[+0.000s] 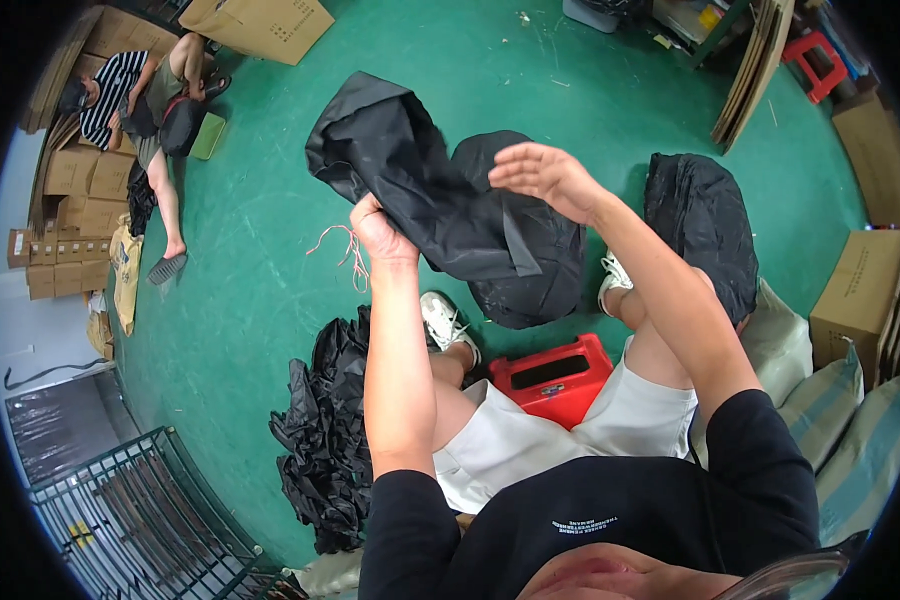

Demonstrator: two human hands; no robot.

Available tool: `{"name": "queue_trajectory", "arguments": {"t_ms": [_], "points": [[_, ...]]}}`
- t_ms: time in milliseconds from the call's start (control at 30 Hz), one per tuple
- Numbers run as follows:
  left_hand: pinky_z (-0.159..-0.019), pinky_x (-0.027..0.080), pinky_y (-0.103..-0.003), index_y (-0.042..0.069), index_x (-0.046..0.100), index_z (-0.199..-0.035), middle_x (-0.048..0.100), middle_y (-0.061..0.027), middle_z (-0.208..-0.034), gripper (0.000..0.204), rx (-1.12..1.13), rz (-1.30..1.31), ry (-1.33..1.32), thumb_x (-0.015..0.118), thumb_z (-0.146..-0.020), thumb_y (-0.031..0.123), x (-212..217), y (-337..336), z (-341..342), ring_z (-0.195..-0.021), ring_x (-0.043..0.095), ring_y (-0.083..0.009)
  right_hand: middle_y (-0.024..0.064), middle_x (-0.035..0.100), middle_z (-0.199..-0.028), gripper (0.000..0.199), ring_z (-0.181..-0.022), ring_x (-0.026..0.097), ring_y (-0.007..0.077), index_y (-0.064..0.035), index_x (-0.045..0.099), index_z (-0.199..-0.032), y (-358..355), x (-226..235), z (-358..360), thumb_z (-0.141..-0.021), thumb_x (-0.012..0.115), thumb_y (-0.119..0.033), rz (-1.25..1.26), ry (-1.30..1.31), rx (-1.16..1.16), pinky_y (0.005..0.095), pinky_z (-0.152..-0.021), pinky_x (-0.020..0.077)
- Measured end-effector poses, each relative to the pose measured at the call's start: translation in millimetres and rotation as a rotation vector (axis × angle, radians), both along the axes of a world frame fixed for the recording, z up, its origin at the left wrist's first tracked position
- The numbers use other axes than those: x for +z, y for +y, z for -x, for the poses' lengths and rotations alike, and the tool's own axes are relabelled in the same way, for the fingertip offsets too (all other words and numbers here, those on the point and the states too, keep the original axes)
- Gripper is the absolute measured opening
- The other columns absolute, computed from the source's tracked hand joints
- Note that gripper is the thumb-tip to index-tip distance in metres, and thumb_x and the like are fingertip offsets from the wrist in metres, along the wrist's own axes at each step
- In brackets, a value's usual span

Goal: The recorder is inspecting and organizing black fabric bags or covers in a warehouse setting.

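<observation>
My left hand grips a black fabric bag, raised over the green floor. Thin pinkish strings dangle from the same hand. My right hand hovers open with fingers spread just right of the held bag, above a fuller black bag standing on the floor between my feet. A heap of crumpled black bags lies at my left side. I sit on a red plastic stool.
Another stuffed black bag stands right of my knee, with striped sacks and cardboard boxes beyond. A person sits at far left among stacked cartons. A metal wire rack lies lower left.
</observation>
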State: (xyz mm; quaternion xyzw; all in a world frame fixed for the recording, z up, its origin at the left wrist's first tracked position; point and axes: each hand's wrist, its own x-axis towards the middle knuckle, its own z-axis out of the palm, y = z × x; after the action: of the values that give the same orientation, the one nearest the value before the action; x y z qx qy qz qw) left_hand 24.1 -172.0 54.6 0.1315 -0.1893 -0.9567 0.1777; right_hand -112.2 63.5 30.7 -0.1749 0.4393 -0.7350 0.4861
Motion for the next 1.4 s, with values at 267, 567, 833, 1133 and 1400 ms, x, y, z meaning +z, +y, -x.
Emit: {"name": "queue_trajectory", "arguments": {"t_ms": [267, 567, 833, 1133, 1400], "points": [[-0.087, 0.053, -0.042, -0.009, 0.062, -0.104, 0.068, -0.0184, -0.103, 0.035, -0.192, 0.004, -0.012, 0.049, -0.077, 0.007, -28, 15, -2, -0.091, 0.066, -0.0315, 0.0142, 0.041, -0.143, 0.081, -0.129, 0.043, 0.0254, -0.0064, 0.027, -0.148, -20, 11, -29, -0.082, 0.068, -0.032, -0.21, 0.132, -0.119, 0.0394, -0.106, 0.0324], [-0.096, 0.049, -0.043, -0.002, 0.057, -0.122, 0.064, -0.015, -0.119, 0.045, -0.099, 0.049, -0.153, 0.059, -0.084, 0.022, 21, 57, 2, -0.105, 0.063, -0.0304, 0.0005, 0.065, -0.103, 0.016, -0.092, 0.061, 0.0121, -0.0077, 0.059, -0.109, -27, 1, -12, -0.098, 0.051, -0.016, -0.035, -0.101, -0.395, 0.0302, -0.085, 0.0475], [-0.082, 0.046, -0.028, 0.001, 0.062, -0.107, 0.065, -0.0042, -0.1, 0.033, -0.032, 0.731, -0.431, 0.065, -0.074, 0.004, -2, 44, 6, -0.088, 0.06, -0.0141, -0.0011, 0.061, -0.09, 0.021, -0.084, 0.053, 0.0071, -0.0039, 0.059, -0.094, -21, -14, 2, -0.102, 0.046, -0.019, -0.18, 0.26, -0.578, 0.0246, -0.077, 0.0448], [-0.081, 0.049, -0.032, -0.003, 0.06, -0.103, 0.065, -0.0084, -0.094, 0.036, 0.255, 1.057, -0.395, 0.077, -0.076, 0.011, -14, 39, 12, -0.086, 0.06, -0.0162, 0.0135, 0.056, -0.069, 0.033, -0.068, 0.054, 0.0225, 0.0018, 0.055, -0.082, -28, 1, -10, -0.095, 0.055, -0.029, -0.493, 1.008, -0.494, 0.0379, -0.066, 0.0444], [-0.081, 0.049, -0.042, -0.005, 0.063, -0.097, 0.066, -0.0232, -0.091, 0.025, 0.298, 1.281, -0.486, 0.061, -0.078, 0.011, 2, 74, 11, -0.091, 0.064, -0.0393, 0.0111, 0.062, -0.094, 0.03, -0.095, 0.057, 0.0176, -0.0022, 0.056, -0.114, -18, -1, -28, -0.098, 0.053, -0.028, -0.447, 1.066, -0.353, 0.0316, -0.087, 0.0445]]}}
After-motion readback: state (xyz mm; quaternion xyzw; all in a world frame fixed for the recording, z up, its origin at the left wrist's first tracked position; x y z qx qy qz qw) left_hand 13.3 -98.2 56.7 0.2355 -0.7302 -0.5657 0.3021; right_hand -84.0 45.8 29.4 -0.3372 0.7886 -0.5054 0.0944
